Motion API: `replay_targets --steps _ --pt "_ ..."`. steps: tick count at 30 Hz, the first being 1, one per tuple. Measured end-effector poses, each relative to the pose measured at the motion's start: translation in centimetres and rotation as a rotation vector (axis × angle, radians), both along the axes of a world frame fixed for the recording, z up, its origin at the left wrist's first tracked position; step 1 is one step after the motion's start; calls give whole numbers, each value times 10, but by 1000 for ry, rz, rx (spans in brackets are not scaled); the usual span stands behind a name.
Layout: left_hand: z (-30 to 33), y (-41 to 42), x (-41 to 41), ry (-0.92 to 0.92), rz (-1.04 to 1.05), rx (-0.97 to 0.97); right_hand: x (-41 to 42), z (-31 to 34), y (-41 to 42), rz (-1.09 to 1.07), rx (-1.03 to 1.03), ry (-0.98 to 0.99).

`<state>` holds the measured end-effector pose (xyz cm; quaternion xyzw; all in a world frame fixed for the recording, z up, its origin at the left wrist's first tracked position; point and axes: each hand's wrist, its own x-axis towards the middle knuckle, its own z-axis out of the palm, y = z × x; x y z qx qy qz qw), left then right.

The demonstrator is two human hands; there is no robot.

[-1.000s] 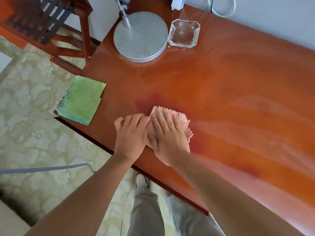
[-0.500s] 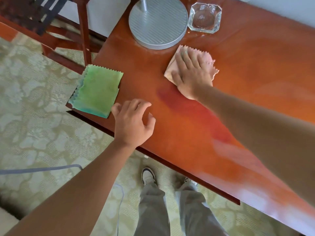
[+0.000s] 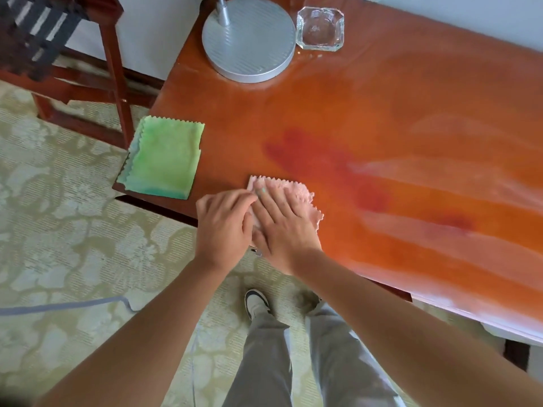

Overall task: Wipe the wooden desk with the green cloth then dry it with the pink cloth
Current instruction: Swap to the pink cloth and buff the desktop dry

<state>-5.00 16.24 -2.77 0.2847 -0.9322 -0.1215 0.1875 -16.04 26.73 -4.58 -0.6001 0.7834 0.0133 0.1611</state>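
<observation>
Right hand flat, fingers straight, pressing folded pink zigzag-edged cloth at near edge of glossy reddish wooden desk, left hand beside it, fingers loosely bent on cloth's edge, folded green cloth lying on desk's near-left corner

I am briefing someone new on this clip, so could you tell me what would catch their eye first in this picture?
Most striking are the two hands side by side at the near edge of the glossy wooden desk: the right hand lies flat on the pink cloth, the left hand beside it at the cloth's left edge. The green cloth lies alone on the desk's near left corner. At the far end stand a round metal lamp base and a glass ashtray.
</observation>
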Motion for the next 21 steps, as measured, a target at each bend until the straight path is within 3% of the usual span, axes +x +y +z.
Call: replay_targets --steps 12,21 --pt "3 93 -98 -167 -273 -8 -71 7 128 -182 4 7" --pt "2 66 -149 -227 -215 -161 -126 5 91 -93 22 -42"
